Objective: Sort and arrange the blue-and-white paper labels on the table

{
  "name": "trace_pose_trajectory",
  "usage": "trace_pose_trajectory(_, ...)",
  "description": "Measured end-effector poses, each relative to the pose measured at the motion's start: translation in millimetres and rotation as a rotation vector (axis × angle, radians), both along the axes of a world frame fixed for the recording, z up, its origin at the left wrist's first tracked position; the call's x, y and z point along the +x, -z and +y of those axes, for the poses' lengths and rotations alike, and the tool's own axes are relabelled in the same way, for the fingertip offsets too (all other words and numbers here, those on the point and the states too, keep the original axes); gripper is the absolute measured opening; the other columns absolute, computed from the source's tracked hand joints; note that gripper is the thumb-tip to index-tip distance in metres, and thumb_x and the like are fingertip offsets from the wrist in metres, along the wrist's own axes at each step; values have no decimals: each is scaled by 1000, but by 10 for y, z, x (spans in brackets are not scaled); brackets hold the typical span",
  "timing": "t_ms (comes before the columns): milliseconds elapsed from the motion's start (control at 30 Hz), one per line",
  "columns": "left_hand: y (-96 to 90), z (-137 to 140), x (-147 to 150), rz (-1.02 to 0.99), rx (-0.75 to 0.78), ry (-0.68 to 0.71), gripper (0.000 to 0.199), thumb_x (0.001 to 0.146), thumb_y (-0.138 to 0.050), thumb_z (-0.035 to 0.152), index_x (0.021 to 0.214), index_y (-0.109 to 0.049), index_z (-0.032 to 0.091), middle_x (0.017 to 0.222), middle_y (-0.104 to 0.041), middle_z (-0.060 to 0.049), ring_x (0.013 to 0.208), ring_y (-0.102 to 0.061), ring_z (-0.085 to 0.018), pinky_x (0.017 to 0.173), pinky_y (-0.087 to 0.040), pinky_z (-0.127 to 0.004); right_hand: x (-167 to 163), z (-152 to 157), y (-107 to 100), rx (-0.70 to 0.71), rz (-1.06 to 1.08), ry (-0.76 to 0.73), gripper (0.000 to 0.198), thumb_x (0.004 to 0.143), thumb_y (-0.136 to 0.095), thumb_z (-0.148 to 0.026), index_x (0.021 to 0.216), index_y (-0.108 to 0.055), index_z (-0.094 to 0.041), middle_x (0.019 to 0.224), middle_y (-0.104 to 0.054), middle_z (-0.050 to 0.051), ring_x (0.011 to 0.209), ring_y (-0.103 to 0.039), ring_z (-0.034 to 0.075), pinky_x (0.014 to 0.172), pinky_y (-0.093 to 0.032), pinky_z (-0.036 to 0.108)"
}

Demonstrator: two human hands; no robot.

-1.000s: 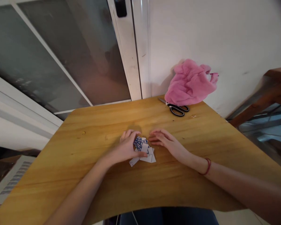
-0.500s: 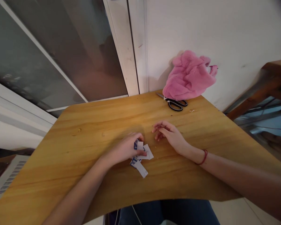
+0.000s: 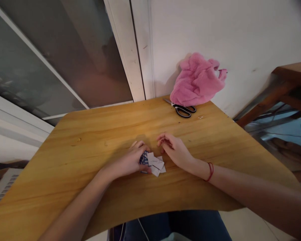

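My left hand (image 3: 134,159) is closed around a small bunch of paper slips just above the wooden table. A blue-and-white printed piece (image 3: 144,158) shows between its thumb and fingers. White paper slips (image 3: 156,161) fan out to the right of the thumb, one bearing faint handwriting; how many there are cannot be made out. Just right of the slips, my right hand (image 3: 177,150) hovers with loosely bent fingers, thumb apart from them, and nothing visible in it. A red cord circles that wrist.
Black-handled scissors (image 3: 183,109) lie at the table's back edge, partly under a pink plush cloth (image 3: 198,80) against the white wall. Glass door panels (image 3: 90,50) stand behind on the left. A brown wooden piece of furniture (image 3: 288,80) is at the right.
The slips in my left hand have been gathered closer together; the one hanging lowest no longer sticks out toward me. My right hand has come nearer to them, its fingers more bent.
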State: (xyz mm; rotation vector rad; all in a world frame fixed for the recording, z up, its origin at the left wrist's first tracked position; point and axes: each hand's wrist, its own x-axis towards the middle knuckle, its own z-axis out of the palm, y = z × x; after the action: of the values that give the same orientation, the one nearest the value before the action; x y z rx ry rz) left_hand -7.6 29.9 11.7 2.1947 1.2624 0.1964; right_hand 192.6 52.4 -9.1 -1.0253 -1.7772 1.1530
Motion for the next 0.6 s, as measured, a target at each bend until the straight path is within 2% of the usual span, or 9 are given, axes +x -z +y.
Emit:
trace_pose_trajectory(133,-24,62,-19,-29,67,-100,36,73,-63,46,95,-51,20,98,-47,-4,94,-45,-21,81,-38,-32,48,-34,-67,236,-245,45,20,83,-41,-14,99,-53,-18,85,-61,4,74,-58,14,66,-45,26)
trace_pose_trajectory(200,-66,81,-70,-27,33,-112,40,69,-66,47,96,-51,21,98,-47,-3,92,-46,-20,80,-38,-32,95,-3,-129,343,-380,-68,26,85,-46,-22,110,-50,-18,98,-61,7,83,-58,17,72,-45,29)
trace_pose_trajectory(267,-119,97,-149,-30,-59,-86,47,65,-69,46,101,-49,23,102,-44,-2,93,-46,-19,80,-39,-31,157,60,-185,438,-505,-263,45,81,-56,-38,120,-47,-19,113,-55,10,99,-53,22,83,-43,35)
trace_pose_trajectory(333,-164,115,-239,-34,-168,-44,51,64,-70,42,106,-46,25,104,-42,-2,94,-45,-18,82,-38,-30,226,144,-208,464,-599,-421,67,70,-64,-53,125,-45,-21,121,-50,10,110,-45,27,92,-38,41)
trace_pose_trajectory(400,-183,137,-313,-45,-234,-10,48,67,-68,39,107,-44,25,102,-42,-1,93,-45,-17,82,-37,-29,278,227,-189,445,-661,-466,79,61,-67,-61,127,-46,-23,123,-48,10,114,-40,30,94,-34,45)
trace_pose_trajectory(467,-167,158,-347,-71,-250,-8,45,67,-67,38,104,-44,24,96,-43,0,89,-44,-16,79,-37,-28,292,284,-146,427,-680,-448,79,59,-67,-63,125,-48,-24,121,-48,10,113,-39,30,94,-32,46)
trace_pose_trajectory(600,-84,173,-265,-114,-247,-34,41,68,-67,38,100,-46,24,84,-45,3,78,-44,-14,70,-36,-25,184,278,-69,419,-644,-419,63,67,-63,-61,116,-55,-23,111,-55,9,108,-45,28,91,-30,43)
